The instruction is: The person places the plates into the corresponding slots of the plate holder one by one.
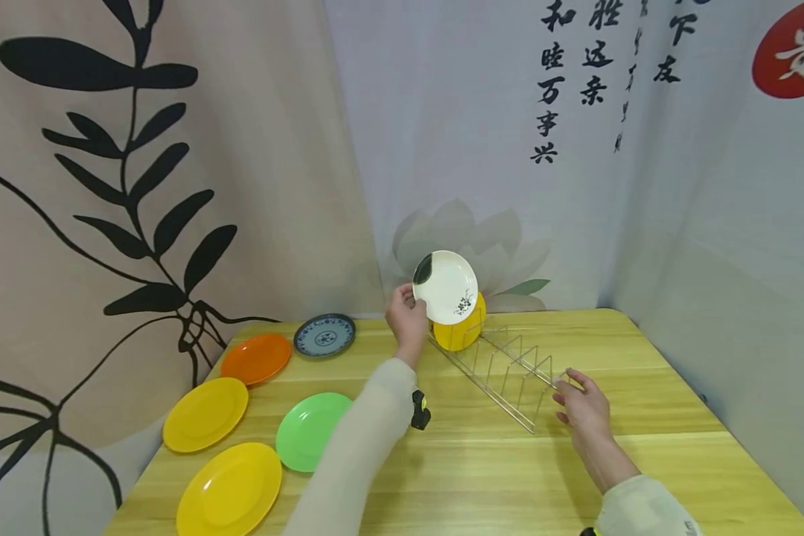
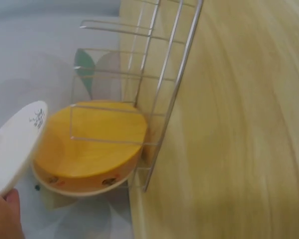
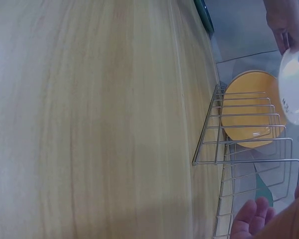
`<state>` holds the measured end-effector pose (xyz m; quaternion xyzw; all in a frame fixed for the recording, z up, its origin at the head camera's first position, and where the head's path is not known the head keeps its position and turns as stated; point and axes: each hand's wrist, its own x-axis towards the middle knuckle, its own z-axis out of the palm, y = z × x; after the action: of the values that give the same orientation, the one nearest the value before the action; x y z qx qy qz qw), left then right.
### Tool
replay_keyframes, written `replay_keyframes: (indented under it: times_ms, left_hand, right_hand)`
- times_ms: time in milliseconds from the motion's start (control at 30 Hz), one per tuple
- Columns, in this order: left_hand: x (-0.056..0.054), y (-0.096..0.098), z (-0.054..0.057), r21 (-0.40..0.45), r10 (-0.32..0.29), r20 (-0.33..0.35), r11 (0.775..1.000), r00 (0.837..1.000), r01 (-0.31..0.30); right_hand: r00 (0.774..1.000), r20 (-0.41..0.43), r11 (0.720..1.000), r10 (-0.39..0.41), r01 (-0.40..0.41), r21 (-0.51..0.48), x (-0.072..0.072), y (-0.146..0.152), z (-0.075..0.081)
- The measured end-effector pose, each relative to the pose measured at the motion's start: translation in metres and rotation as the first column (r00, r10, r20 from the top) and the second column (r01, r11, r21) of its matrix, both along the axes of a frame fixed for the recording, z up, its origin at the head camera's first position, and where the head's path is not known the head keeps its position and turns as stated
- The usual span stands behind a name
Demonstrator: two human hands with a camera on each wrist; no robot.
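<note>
A small white plate (image 1: 447, 289) with a dark green patch and a dark floral sprig is held up by my left hand (image 1: 407, 321), its edge pinched between thumb and fingers. The plate is raised above the far end of a wire dish rack (image 1: 509, 370). A yellow plate (image 2: 89, 144) stands upright in the slots at that end, with a pale-rimmed patterned dish (image 2: 64, 190) showing behind it in the left wrist view. My right hand (image 1: 584, 406) pinches the rack's near right end with thumb and fingertips.
To the left on the wooden table (image 1: 482, 484) lie an orange plate (image 1: 257, 358), a blue patterned plate (image 1: 324, 335), a green plate (image 1: 313, 432), a yellow plate (image 1: 205, 415) and another yellow plate (image 1: 229, 490). Printed curtains (image 1: 295, 149) hang right behind the table.
</note>
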<state>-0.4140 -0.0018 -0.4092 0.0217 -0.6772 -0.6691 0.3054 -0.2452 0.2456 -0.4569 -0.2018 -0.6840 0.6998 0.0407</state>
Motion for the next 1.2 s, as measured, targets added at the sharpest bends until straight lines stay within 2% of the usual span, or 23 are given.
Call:
replay_keyframes:
  times_ms: [267,533,933,1200]
  left_hand:
    - [0.007,0.016,-0.012,-0.075,0.018,0.015,0.997,1.0,-0.017]
    - [0.005,0.02,-0.026,-0.123,-0.013,0.056,0.992,0.998,0.02]
    - [0.005,0.023,-0.041,-0.065,-0.059,0.051,0.996,0.997,0.062]
    - [0.014,0.027,-0.047,-0.013,-0.13,0.1,0.991,0.986,0.132]
  right_hand:
    - [1.0,0.009,1.0,-0.006,0.006,-0.013,-0.001,0.0,0.0]
    - [1.0,0.007,1.0,-0.014,0.014,-0.013,0.0,-0.002,-0.001]
    - [1.0,0.005,1.0,-0.017,0.017,0.003,0.001,-0.003,-0.002]
    - [1.0,0.006,1.0,-0.021,0.021,0.007,0.002,-0.005,-0.002]
